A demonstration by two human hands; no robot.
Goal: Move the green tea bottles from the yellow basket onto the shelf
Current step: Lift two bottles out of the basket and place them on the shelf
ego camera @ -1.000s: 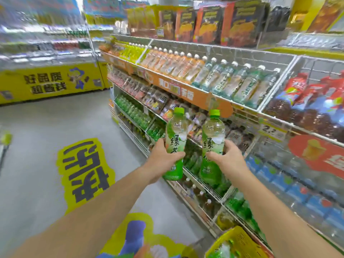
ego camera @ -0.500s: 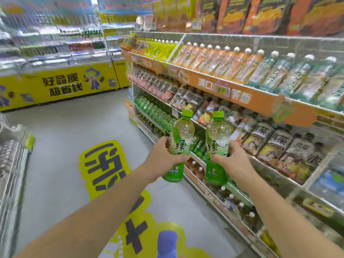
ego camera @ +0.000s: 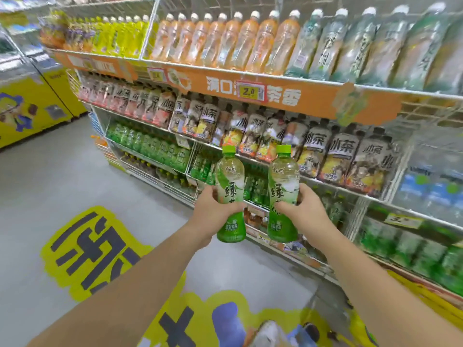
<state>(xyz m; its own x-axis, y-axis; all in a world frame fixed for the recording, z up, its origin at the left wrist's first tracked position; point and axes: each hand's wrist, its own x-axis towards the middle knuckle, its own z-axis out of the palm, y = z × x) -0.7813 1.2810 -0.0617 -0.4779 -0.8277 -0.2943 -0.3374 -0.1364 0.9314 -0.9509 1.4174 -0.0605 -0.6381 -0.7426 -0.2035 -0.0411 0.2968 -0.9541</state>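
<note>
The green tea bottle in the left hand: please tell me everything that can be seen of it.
The green tea bottle in the left hand is clear plastic with a bright green cap and a green and white label with large dark characters. Its lower part is solid green, its shoulder nearly transparent. It stands upright in the air before the shelf, not resting on anything. The left hand wraps its middle; fingers cross the label. It hangs beside the other bottle, apart from it.

Shop aisle (price-tagged drink shelves (ego camera: 250, 78))
</note>
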